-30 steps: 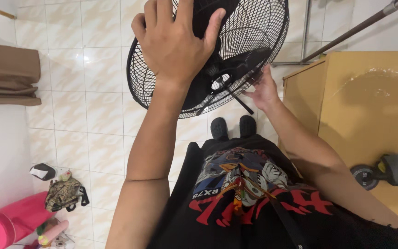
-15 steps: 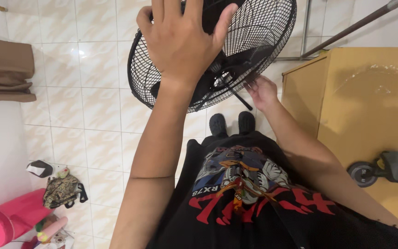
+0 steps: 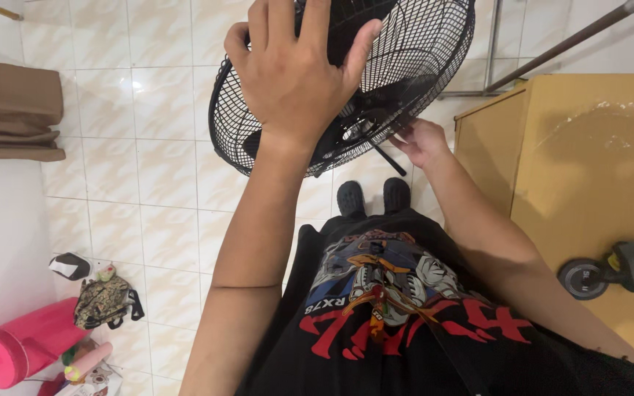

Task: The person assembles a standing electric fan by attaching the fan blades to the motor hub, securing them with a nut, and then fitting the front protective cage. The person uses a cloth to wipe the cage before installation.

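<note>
A black fan head with a round wire grille [image 3: 420, 51] is held tilted in front of me, above the tiled floor. My left hand [image 3: 295, 73] lies spread over the top of the fan's black motor housing, gripping it. My right hand [image 3: 420, 141] reaches under the lower right edge of the grille, fingers at the wire rim. A thin black rod [image 3: 389, 159] sticks out below the fan near that hand. My black shoes [image 3: 373, 196] show beneath it.
A yellowish wooden cabinet [image 3: 588, 169] stands at the right with a small dark wheeled tool [image 3: 610, 270] on it. Brown folded cloth [image 3: 9, 110] lies at left. A pink cylinder [image 3: 16, 348], a patterned pouch [image 3: 100, 301] and small bottles crowd the lower left.
The fan head and both hands have shifted slightly right and up in view. My right hand has slid along under the grille's lower edge.
</note>
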